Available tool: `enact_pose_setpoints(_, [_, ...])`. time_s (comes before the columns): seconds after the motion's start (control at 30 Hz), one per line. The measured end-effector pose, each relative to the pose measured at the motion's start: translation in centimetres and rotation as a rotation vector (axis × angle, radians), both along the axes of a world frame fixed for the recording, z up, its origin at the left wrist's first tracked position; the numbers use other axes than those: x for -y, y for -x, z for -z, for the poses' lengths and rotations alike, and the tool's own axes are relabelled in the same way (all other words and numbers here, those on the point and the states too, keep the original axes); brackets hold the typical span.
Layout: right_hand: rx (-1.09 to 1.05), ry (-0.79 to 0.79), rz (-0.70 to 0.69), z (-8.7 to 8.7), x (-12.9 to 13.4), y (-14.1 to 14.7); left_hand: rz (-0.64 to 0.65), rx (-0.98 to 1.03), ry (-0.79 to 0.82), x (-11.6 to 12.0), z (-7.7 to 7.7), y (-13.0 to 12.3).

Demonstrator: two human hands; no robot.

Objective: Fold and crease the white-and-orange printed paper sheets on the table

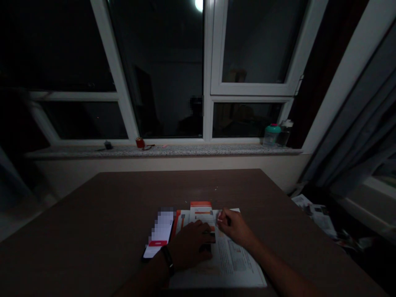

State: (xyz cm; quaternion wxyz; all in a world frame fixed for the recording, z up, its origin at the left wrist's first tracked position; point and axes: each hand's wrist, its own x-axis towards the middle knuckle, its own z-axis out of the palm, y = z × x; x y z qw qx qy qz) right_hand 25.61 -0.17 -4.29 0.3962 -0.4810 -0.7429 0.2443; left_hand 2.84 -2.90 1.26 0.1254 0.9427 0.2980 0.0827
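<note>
On the brown table, a printed booklet (238,264) lies flat with a smaller orange-edged leaflet (200,209) on its upper part. My left hand (192,243), with a dark band on the wrist, rests over both with its fingers apart. A small dark item (210,236) shows at its fingertips, too dim to identify. My right hand (233,226) is closed at the booklet's upper right, its fingers curled round a small reddish-white thing (220,216) that I cannot make out. Left of the booklet lies a phone (161,231) with its screen lit.
Small crumbs (216,188) dot the table (139,189) beyond the leaflet. A red tin (140,142) and a teal-lidded bottle (272,135) stand on the windowsill (192,150). Papers (320,216) lie beyond the table's right edge, near a curtain (349,136).
</note>
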Motion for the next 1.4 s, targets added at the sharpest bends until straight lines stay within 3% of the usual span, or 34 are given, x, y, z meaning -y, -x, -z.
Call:
enact_pose_setpoints(0.3, [0.044, -0.025, -0.03, -0.6, 0.5, 0.0, 0.068, 0.005, 0.017, 0.1, -0.3, 0.2])
enact_pose_setpoints(0.6, [0.063, 0.008, -0.045, -0.6, 0.7, 0.0, 0.044, -0.055, -0.032, 0.0, 0.1, 0.0])
enact_pose_setpoints(0.87, [0.091, -0.008, -0.184, 0.2, 0.8, 0.1, 0.06, -0.026, 0.003, -0.3, 0.3, 0.2])
enact_pose_setpoints(1.13, [0.12, -0.072, -0.268, -0.8, 1.2, 0.4, 0.03, -0.019, 0.059, -0.8, 0.5, 0.2])
enact_pose_setpoints(1.4, [0.167, -0.183, -0.209, -0.7, 0.2, 0.9, 0.028, 0.001, 0.037, -0.7, 0.6, 0.1])
